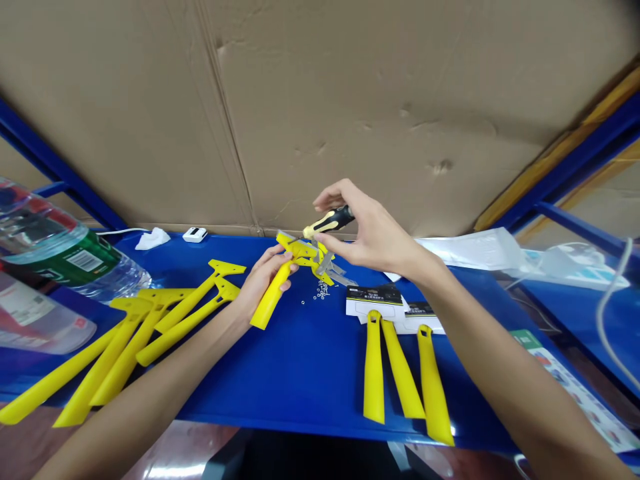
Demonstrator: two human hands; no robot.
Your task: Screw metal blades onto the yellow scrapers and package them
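Observation:
My left hand (273, 267) is closed round a yellow scraper (270, 297), its handle slanting down toward me and its head up. In my right hand (370, 230) is a screwdriver (327, 222) with a black and cream handle. The screwdriver's shaft points left and down to the scraper's head, where the exact contact is too small to make out. Just beyond lie yellow head pieces (325, 270) and flat grey metal pieces (345, 278), partly hidden by my hands. Small metal rings or nuts (320, 293) are scattered on the blue table (310, 373).
Several yellow scraper handles (125, 340) lie at the left. Carded scrapers (374, 367) lie at the right. A large bottle (75, 260) and a plastic container (40, 320) stand far left. Plastic packaging (470, 247) lies back right, before a cardboard wall (350, 100).

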